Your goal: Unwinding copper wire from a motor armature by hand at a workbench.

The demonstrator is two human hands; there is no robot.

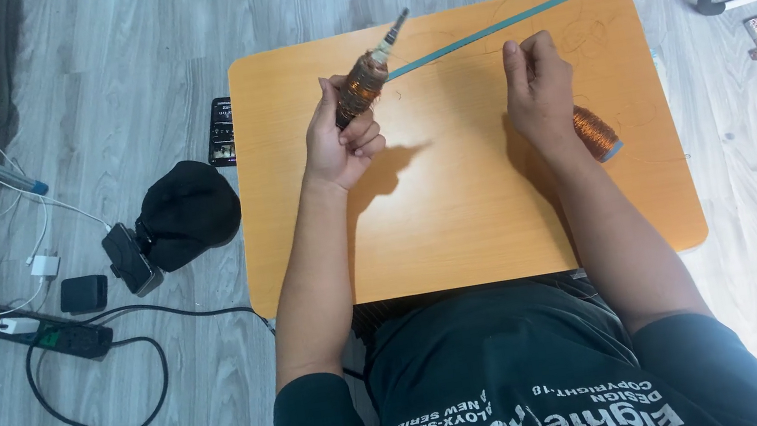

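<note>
table (461, 220): smooth matt wood-look top | wound coil (362, 86): glossy copper wire | spool (596, 131): same shiny wire | strip (482, 34): teal, possibly metal | floor (123, 71): grey wood-grain

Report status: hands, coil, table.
Left hand gripping copper-wound coil, raised. Right hand closed, fingers pinched, likely on fine wire. Copper spool beside right wrist; teal strip on table.

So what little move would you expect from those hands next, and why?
Probably the left hand turns the copper-wound rod a little while the right hand keeps the thin wire taut. The rod is raised over the table, the right fingers are pinched together, and a copper wire spool lies beside that wrist.
</note>
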